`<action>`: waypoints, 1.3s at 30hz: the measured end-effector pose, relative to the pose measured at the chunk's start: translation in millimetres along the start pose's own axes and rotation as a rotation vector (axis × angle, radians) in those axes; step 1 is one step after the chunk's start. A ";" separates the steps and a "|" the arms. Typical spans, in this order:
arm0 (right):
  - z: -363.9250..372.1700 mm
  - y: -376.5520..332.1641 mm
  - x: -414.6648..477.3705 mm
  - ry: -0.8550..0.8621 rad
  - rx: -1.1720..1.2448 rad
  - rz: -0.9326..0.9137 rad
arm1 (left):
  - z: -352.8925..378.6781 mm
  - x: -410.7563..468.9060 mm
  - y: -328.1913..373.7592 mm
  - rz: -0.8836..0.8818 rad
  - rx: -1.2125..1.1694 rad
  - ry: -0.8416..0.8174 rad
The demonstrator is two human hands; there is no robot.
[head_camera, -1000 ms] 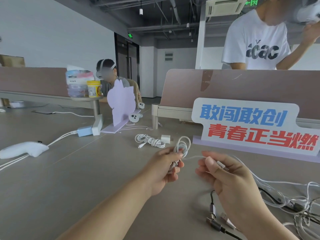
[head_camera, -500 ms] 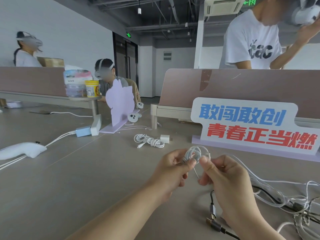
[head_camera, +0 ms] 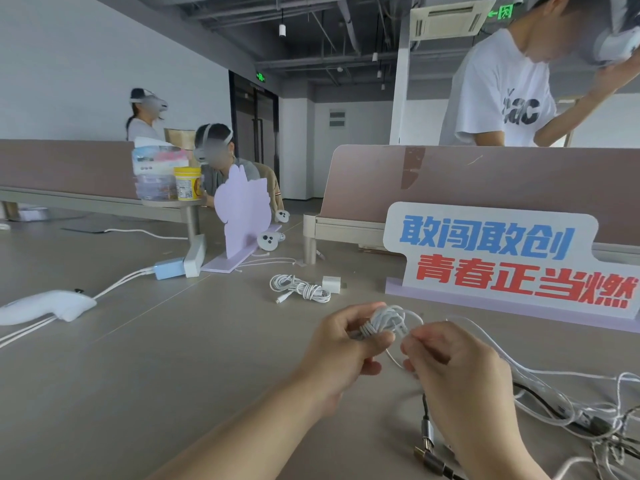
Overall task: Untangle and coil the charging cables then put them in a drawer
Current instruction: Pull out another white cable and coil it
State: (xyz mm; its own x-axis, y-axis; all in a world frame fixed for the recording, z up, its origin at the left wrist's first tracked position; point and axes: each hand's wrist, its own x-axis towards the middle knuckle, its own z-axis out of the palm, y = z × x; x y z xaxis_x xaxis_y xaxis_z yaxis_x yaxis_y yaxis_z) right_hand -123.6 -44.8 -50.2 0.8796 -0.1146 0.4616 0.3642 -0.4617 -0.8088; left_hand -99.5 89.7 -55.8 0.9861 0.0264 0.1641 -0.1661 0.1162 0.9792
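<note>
A small white cable coil is held just above the near table. The left hand grips it, and the right hand pinches its loose strand, fingertips mostly hidden behind the knuckles. Farther off lies a bundled cable beside a white charger. At right, the tangled cables are cut off by the frame edge.

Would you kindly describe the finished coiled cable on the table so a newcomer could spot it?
Find the big sign with blue and red characters. Left of its base sits a small white charger cube, with the coiled white cable beside it. Unlike the tangle at far right, it lies neatly bundled on the tabletop.
</note>
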 end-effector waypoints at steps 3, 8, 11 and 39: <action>1.0 0.1 -0.3 -0.014 -0.057 -0.006 | 2.6 -2.0 -1.0 0.055 0.066 -0.006; 1.2 -1.4 0.4 0.000 -0.082 0.030 | 4.1 -4.1 -1.4 0.081 0.058 -0.017; 2.1 -1.4 1.4 0.001 -0.094 0.037 | 4.9 -4.0 -3.3 0.070 0.034 -0.007; -0.1 5.9 4.2 -0.047 0.166 0.049 | 11.0 -4.9 -12.2 0.079 0.038 -0.107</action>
State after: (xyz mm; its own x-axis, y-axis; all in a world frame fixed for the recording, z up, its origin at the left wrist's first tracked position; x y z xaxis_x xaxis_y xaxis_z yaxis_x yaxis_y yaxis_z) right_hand -117.8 -48.0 -53.0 0.9095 -0.0909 0.4057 0.3624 -0.3046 -0.8808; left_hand -102.2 77.2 -67.2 0.9655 -0.0720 0.2502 -0.2444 0.0805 0.9663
